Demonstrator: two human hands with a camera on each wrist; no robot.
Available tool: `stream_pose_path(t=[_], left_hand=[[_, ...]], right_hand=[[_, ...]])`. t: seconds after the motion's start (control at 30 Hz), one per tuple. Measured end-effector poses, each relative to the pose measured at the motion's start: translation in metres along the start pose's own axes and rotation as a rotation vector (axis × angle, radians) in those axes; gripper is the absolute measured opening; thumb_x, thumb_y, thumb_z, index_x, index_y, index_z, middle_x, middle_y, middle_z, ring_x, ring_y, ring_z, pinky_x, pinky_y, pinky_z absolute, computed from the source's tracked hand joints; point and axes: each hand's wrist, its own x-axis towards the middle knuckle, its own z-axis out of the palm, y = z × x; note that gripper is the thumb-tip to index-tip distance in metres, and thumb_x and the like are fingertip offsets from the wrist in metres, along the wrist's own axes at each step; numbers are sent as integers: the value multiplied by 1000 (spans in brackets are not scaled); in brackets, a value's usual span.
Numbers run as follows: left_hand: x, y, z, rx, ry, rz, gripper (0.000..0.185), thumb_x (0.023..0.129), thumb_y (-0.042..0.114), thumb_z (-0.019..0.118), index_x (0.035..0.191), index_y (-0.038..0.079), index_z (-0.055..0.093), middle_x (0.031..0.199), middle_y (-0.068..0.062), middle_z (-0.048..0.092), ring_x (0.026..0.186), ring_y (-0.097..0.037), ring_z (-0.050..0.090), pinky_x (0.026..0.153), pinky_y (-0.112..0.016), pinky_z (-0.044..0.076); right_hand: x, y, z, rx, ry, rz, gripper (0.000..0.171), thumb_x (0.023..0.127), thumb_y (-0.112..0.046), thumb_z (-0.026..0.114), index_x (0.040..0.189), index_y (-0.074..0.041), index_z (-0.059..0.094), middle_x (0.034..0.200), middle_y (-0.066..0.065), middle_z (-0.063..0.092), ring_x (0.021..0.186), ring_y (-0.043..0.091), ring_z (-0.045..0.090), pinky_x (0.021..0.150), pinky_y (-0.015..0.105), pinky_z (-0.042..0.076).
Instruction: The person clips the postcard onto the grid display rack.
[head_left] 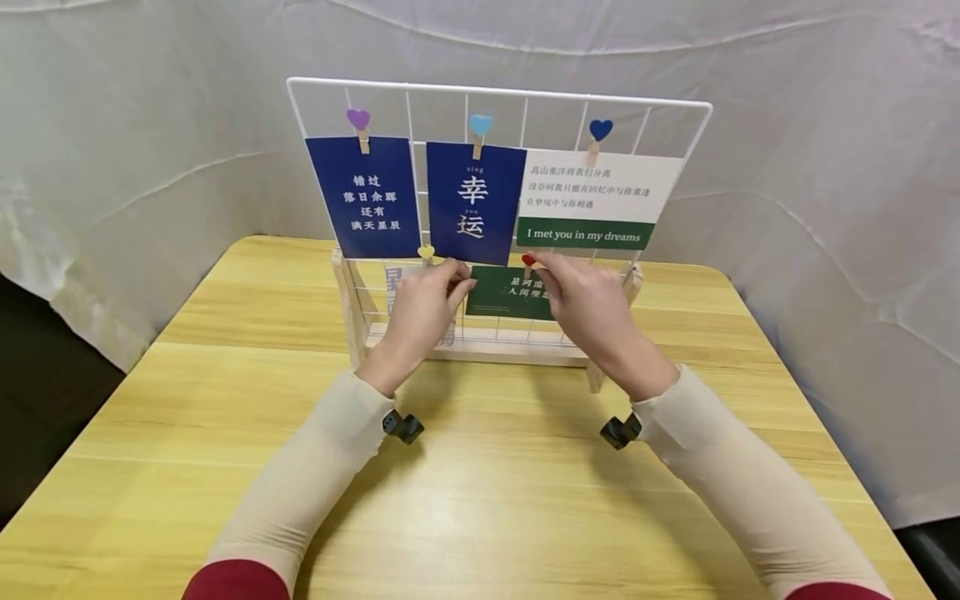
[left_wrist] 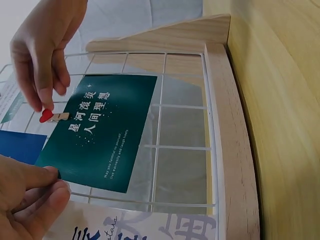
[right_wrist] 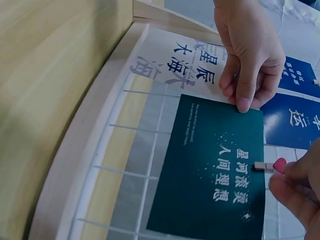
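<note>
A dark green card (left_wrist: pixel 120 125) with white Chinese lettering lies against the white wire grid (head_left: pixel 501 83), in its lower row. My left hand (head_left: pixel 426 304) pinches the card's upper left corner between thumb and fingers. On the card's top edge sits a small wooden clothespin (left_wrist: pixel 61 116) with a red heart. The thumb and fingertips of my right hand (head_left: pixel 592 308) hold it at the heart end. Left of the green card, a white card (right_wrist: pixel 175 60) with blue and grey lettering hangs partly behind my left hand, below a yellow heart clip (head_left: pixel 426 251).
Across the grid's upper row hang two blue cards (head_left: pixel 362 200) and a white-and-green card (head_left: pixel 600 196), under purple, light blue and dark blue heart clips. A wooden base (head_left: pixel 510 354) holds the grid on the wood-grain table (head_left: pixel 480 500). Pale cloth (head_left: pixel 150 125) hangs behind.
</note>
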Motion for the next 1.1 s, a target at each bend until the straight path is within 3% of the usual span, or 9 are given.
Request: stream_pose_path(t=[0.27,0.67,0.93,1.1], left_hand=[[2,0,0,13,-35,-24,15,96,22,66,96,7,69,87,-4,72,72,-18,65,67,-34,53],[2,-1,-3,22,-77,-57,14,96,21,65,96,8,69,81,-2,69,67,-17,60,64,-34,51],[0,-3,-3,44,-101,-49,15,96,23,65,91,9,68,75,-1,66,62,-16,56,59,-31,48],[-2,-5,-10,61,-137,-70,20,96,29,64,91,10,68,74,1,64,62,-15,55,59,-30,46]], right_hand=[[-14,13,-4,29,86,-27,16,93,-4,65,107,-3,73,96,12,74,78,26,72,58,40,56],[-24,26,-19,121,48,118,16,92,-7,68,106,-2,74,93,12,74,73,22,70,64,38,56],[-35,35,-24,140,66,157,14,92,-6,68,105,-3,74,90,9,74,71,18,69,64,28,53],[-40,39,-29,140,45,166,15,94,-9,66,105,-3,74,90,9,74,75,19,69,67,34,55]])
